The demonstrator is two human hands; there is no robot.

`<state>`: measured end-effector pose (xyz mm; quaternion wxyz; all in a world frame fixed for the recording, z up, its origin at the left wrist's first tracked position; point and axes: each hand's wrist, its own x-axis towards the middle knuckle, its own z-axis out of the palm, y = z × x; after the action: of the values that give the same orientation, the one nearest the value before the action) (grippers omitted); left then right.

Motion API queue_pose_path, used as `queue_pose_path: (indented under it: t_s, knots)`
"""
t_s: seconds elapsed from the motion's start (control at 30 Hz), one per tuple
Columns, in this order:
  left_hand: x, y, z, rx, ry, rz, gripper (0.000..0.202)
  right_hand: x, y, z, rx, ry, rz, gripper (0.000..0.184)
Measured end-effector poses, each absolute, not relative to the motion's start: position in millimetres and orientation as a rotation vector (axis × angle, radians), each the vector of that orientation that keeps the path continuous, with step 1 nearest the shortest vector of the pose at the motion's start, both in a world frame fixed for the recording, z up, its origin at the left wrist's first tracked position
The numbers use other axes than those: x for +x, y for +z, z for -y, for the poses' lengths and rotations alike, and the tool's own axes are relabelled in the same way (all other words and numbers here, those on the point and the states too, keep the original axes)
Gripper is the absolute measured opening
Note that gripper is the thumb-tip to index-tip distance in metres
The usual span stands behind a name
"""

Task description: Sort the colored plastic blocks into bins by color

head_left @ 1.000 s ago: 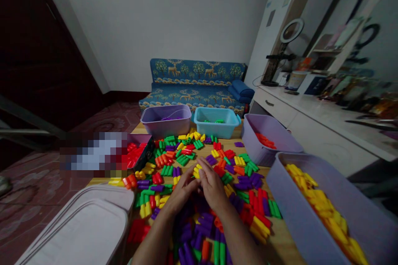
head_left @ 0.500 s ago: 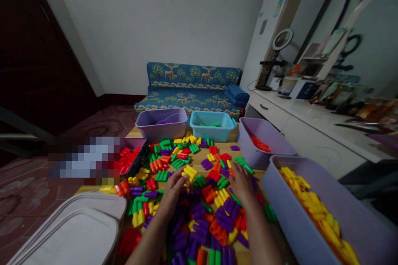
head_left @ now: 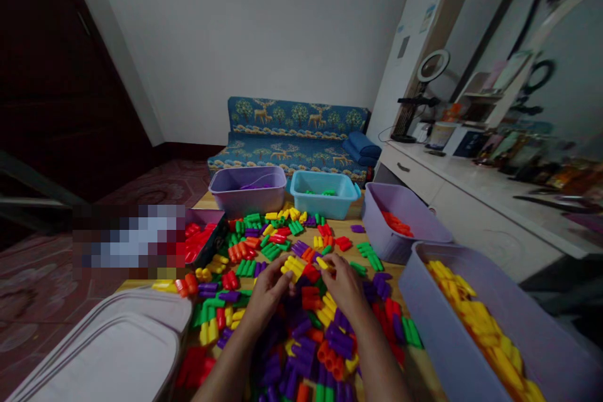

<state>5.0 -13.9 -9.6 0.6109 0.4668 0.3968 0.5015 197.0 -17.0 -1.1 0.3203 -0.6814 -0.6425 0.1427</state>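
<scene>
On the near side of the light-blue bin (head_left: pixel 325 203), the left hand (head_left: pixel 268 287) is grasping yellow pieces (head_left: pixel 294 268); the right hand (head_left: pixel 345 284) is apparently pinching another yellow piece (head_left: pixel 322 262), though dimness is blurring the contact. Gathering yellow seems underway, calling for a steady left grip.

Left hand (head_left: pixel 271 284) and right hand (head_left: pixel 343 282) hold yellow pieces (head_left: pixel 294 267).

From here I see a yellow clump (head_left: pixel 293 268) of plastic tubes, lying side by side, tilted in the person's left hand (head_left: pixel 270 289); at three o'clock from it, apart, a smaller yellow piece (head_left: pixel 322 262) slants at the right hand's (head_left: pixel 343 282) fingertips.
</scene>
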Motion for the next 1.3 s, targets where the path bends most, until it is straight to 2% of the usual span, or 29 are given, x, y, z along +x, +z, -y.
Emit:
queue_pose_path:
  t_s: [0.13,0.3,0.47,0.6,0.77,0.93,1.07,1.3]
  knots:
    - [4,-8,14,1.106,1.171,-0.912,0.068,183,4,15,-1.553,0.612,1.378,0.024]
    - [1,-8,14,1.18,1.176,-0.86,0.055,154,20,24,-1.214,0.986,1.194,0.035]
    - [-2,-11,14,1.326,1.186,-0.9,0.045,137,28,34,-1.297,1.088,1.189,0.032]
    - [-3,-10,13,1.337,1.21,-0.938,0.039,137,29,34,-1.244,1.24,1.112,0.039]
    - [-1,-3,12,1.328,1.26,-0.976,0.027,136,31,34,-1.137,1.253,0.936,0.046]
    - [0,4,12,1.069,1.327,-0.964,0.041,131,32,34,-1.072,1.283,0.755,0.043]
    - [1,8,15,0.904,1.343,-0.918,0.048,125,28,34,-1.077,1.292,0.779,0.049]
    - [6,6,18,0.999,1.298,-0.835,0.056,120,18,33,-1.166,1.183,0.978,0.047]
